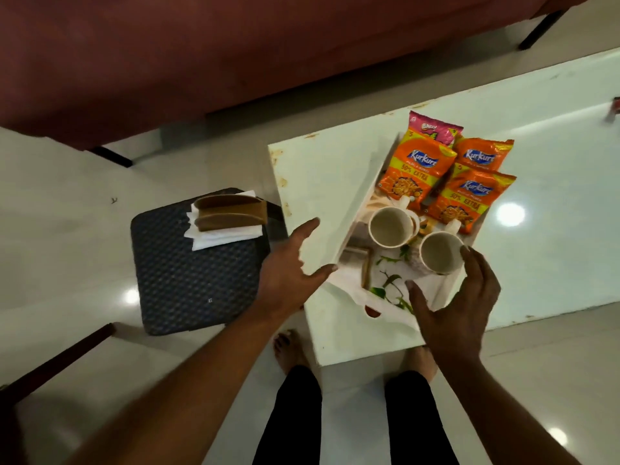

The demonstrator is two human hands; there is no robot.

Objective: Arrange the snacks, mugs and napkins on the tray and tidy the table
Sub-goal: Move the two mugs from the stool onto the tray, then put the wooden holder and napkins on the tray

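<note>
A white tray [355, 199] with a leaf print sits on the near corner of the white table [553, 203]. In it lie three orange snack packets [416, 172] and a pink one [432, 127] at the far end. Two empty cream mugs stand nearer me, one [391, 227] in the middle and one [437, 252] to its right. My left hand [292, 270] hovers open at the tray's left side, thumb by its near corner. My right hand [453, 307] is spread open over the tray's near right corner, a fingertip touching the right mug. White napkins in a brown holder [228, 214] rest on a dark stool.
The dark woven stool [194, 273] stands left of the table on the pale tiled floor. A maroon sofa [201, 55] runs along the far side. A dark wooden piece [57, 360] slants in at the lower left. My bare feet are at the table's near edge.
</note>
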